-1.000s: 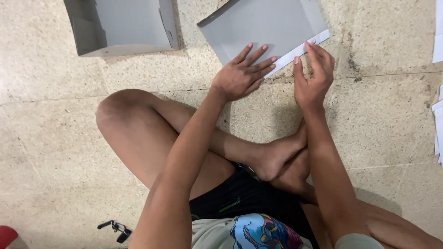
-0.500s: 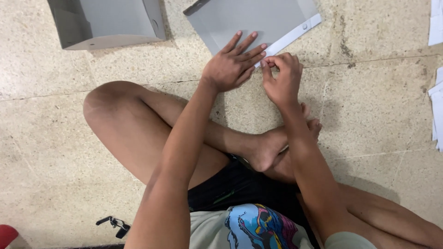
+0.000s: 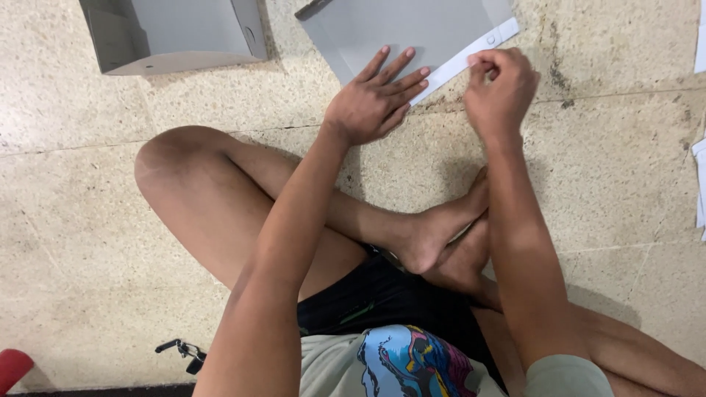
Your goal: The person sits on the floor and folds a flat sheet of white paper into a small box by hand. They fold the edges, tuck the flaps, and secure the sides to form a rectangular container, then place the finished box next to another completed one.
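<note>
While the left hand (image 3: 371, 106) lies flat on the grey sheet (image 3: 412, 33) on the floor (image 3: 110, 169), the right hand (image 3: 500, 92) has moved along the white strip (image 3: 471, 60) toward its far end, fingertips now pinching it, so the peeling looks underway.

A speckled beige floor (image 3: 88, 220) with thin joint lines carries a flat grey sheet (image 3: 412, 33) at the top, a folded grey box (image 3: 176, 33) left of it, white papers (image 3: 700, 184) at the right edge, and a black clip (image 3: 184, 351) near the bottom.
</note>
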